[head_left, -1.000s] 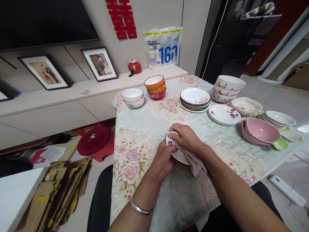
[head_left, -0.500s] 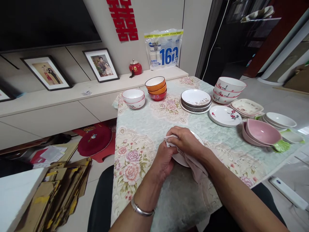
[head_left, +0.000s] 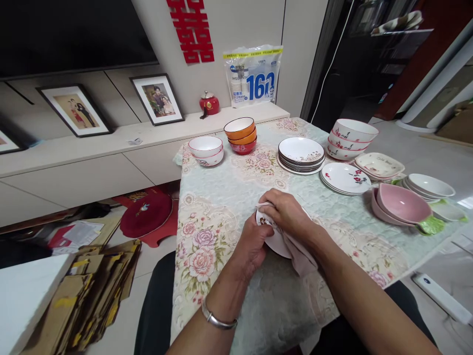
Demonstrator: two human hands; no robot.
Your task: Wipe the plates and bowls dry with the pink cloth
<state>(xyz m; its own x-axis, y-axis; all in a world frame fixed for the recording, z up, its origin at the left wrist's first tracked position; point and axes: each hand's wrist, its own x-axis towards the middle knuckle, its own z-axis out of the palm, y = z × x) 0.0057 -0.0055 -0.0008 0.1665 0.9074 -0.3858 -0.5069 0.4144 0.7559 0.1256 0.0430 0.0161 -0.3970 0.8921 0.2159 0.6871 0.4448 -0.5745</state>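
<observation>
White plate [head_left: 278, 245], marked with a small brown motif near its edge, is held over the counter [head_left: 236, 185], on the near side of the plate stack [head_left: 301, 150]. In the head view, the left grip [head_left: 254, 241] is clamped on the plate's edge, with the thumb lying over its face. The right grip [head_left: 285, 211] is closed around a pale pink cloth [head_left: 302, 257] and presses it against the plate; the loose end hangs toward the near side, and the fingers partly hide where cloth and plate meet. A silver bangle [head_left: 218, 316] circles the left wrist. Left of the plate stack stand orange bowls [head_left: 239, 129] on a red bowl [head_left: 243, 147], and farther left, red-rimmed bowls [head_left: 206, 150]. Just beside the plate stack, to its right, lie flower-marked plates [head_left: 345, 177], with tall white bowls [head_left: 351, 138] to its right and slightly behind. Farther right of it are squarish dishes [head_left: 379, 165], pink bowls [head_left: 402, 204] set nearer the person, and small white bowls [head_left: 430, 185]. Behind the plate stack and to its left, a printed bag [head_left: 253, 76] and a red jar [head_left: 209, 104] stand on the ledge [head_left: 155, 140].
</observation>
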